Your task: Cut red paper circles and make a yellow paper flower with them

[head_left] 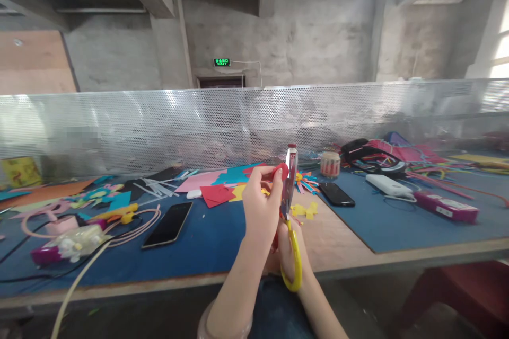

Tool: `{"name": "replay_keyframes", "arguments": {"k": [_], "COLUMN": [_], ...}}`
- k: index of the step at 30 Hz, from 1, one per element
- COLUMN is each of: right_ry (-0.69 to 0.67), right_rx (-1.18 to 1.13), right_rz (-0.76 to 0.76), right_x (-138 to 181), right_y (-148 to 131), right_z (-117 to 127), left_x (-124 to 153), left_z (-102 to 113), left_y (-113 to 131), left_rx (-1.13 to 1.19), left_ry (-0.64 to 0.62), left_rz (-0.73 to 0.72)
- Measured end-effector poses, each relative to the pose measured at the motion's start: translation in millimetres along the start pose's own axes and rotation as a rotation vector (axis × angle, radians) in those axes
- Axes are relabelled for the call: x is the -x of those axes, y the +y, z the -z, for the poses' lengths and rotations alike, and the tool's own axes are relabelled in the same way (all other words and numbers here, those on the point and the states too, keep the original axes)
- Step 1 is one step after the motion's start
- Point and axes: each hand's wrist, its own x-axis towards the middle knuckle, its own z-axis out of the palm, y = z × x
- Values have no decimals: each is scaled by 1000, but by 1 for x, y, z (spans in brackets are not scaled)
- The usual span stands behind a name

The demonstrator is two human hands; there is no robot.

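Observation:
My left hand is raised above the table's front edge, its thumb and fingers pinching a small piece of red paper. Just below and to the right, my right hand grips a pair of scissors by the yellow handles. The blades point up and stand beside the red paper; I cannot tell whether they touch it. My left hand partly hides the blades and the right fingers. Behind the hands lie yellow paper scraps and a red paper sheet.
A dark phone lies left of my hands, a second black phone to the right. Cables and a power strip spread at far left. A jar, a white power bank and a purple box are at right. A perforated metal screen borders the back.

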Motion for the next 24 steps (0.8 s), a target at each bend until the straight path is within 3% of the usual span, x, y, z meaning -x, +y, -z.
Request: {"name": "replay_keyframes", "arguments": {"k": [10, 15, 19, 24], "right_ry": [-16, 95, 55, 116], "right_rx": [-19, 10, 4, 15], "right_rz": [-18, 7, 30, 13], "right_x": [1, 1, 1, 1], "right_y": [-11, -7, -1, 0], "right_z": [7, 0, -4, -5], "left_x": [1, 1, 1, 1], "left_z": [1, 1, 1, 1], "left_y": [-2, -3, -3, -3], "left_rx": [-29, -18, -26, -29], "left_ry": [-32, -43, -38, -38], "left_rz": [-11, -15, -33, -40]}}
